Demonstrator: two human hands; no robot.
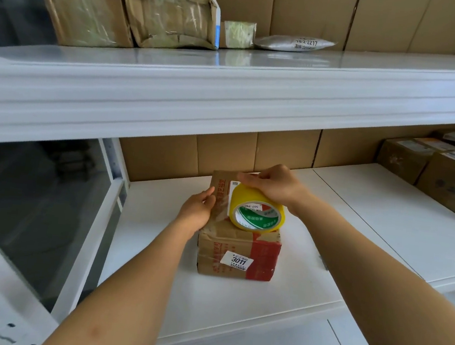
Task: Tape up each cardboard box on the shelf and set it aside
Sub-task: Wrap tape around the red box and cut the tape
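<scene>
The right hand [271,185] gripped a yellow tape roll [256,210], fingers curled over its top edge, at the centre of the frame. The roll stood on edge on top of the cardboard box [238,246], its green-and-white core label facing the camera. The left hand [197,208] rested against the box's upper left side, fingers fairly straight and pressing the cardboard, thumb near the top edge. The box sat on the white lower shelf [234,308], just below mid-frame, carrying a white sticker [236,260] reading 3011 on its front face and a red printed band on the right.

Further out, two more brown boxes [439,172] stood at the right edge on the same shelf, well apart from the hands. On the upper shelf [232,60], in the upper left of the frame, lay several tape-wrapped parcels [131,7], and beside them a grey mailer bag [293,43].
</scene>
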